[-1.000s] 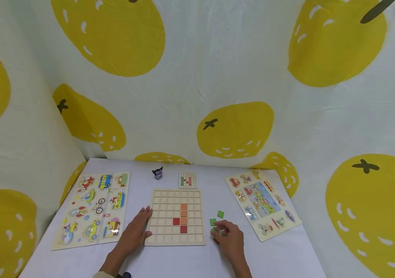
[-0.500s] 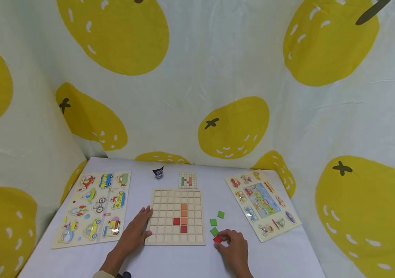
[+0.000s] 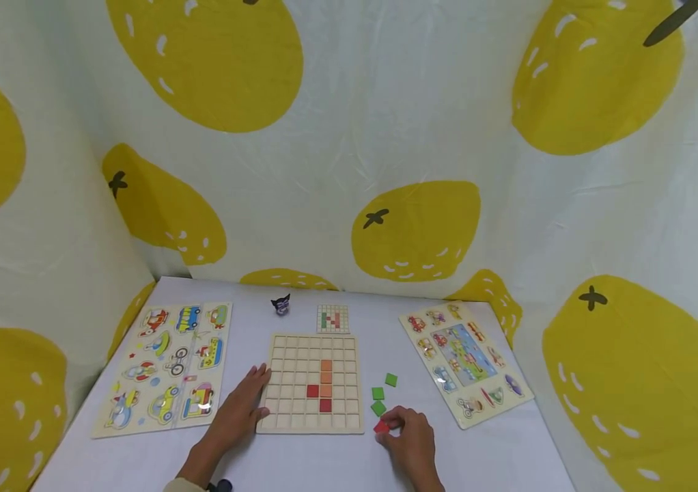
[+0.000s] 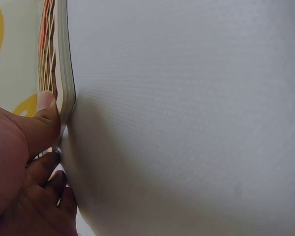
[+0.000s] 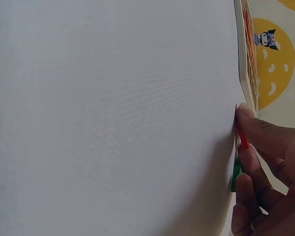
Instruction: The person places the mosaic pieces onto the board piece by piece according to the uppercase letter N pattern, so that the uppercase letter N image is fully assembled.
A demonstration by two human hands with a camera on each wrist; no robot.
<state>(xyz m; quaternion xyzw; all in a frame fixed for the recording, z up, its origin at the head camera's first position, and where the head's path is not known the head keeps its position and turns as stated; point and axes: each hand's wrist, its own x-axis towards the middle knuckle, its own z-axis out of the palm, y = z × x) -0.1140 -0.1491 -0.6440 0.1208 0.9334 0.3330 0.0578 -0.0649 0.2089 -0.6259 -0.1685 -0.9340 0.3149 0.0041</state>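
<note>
A square wooden grid board (image 3: 290,418) lies mid-table, with orange and red square tiles in some cells. My left hand (image 3: 240,408) rests against its left edge; in the left wrist view the thumb (image 4: 46,105) touches the board's rim, with the other fingers lower down. To the right of the board, my right hand (image 3: 412,437) pinches a red square tile (image 3: 381,427) between thumb and fingers. Above it lie loose green tiles (image 3: 378,408). The right wrist view shows the red tile (image 5: 242,135) tilted in the fingers, with a green tile (image 5: 235,177) nearby.
Behind the board lies a small pattern card (image 3: 332,319), with a small dark figurine (image 3: 281,305) to its left. Picture puzzle boards flank the grid: one on the left (image 3: 161,372), another on the right (image 3: 466,362). A lemon-print curtain (image 3: 300,198) closes off the back.
My right hand has moved from the green tiles toward me and taken hold of the red tile, now drawn slightly away from the nearest green one. My left hand stays on the board.
</note>
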